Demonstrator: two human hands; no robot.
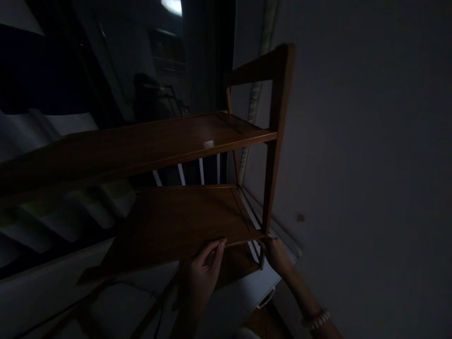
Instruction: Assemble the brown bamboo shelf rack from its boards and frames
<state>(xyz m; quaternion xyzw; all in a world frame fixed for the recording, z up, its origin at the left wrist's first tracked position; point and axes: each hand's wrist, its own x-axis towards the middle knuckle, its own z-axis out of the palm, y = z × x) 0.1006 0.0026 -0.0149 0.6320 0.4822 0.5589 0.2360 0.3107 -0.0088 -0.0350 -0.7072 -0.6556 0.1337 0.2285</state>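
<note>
- We see the wooden shelf upright beside the wall;
- upper board and lower board already sit in the frame; what's left, we can't tell;
- our left hand curls narrow by the lower front edge; our right hand bunches at the corner; either grip, we can't confirm.

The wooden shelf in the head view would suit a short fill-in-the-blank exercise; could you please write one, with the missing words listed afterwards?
1. Of the upper board and the lower board, the small pale patch is on the ____ one.
2. Of the lower board's near and far edges, the left hand is closest to the ____ one.
3. The right hand is by the front post's ____ end, not its upper end.
4. The beaded bracelet is on the ____ wrist.

Missing words: upper; near; lower; right.
</note>
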